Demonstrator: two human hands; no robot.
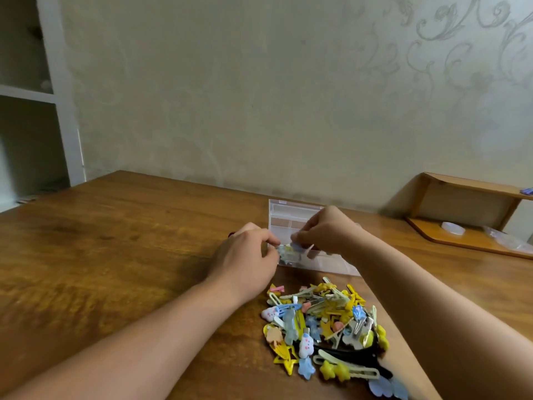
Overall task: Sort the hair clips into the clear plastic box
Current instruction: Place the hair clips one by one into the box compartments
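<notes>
A clear plastic box (291,210) with compartments lies open on the wooden table. My left hand (248,252) rests at the box's near left corner, fingers pinched at its edge. My right hand (326,229) hovers over the box's front left compartment and pinches a small blue hair clip (295,246). A few pale clips (284,254) lie in that compartment, partly hidden by my fingers. A heap of hair clips (326,327), yellow, blue, white, pink and black, lies on the table just in front of the box.
The wooden table (115,241) stretches left and toward me. A wall stands right behind the box. A low wooden shelf (467,215) with a small clear dish sits at the right. White shelving (34,111) stands at the far left.
</notes>
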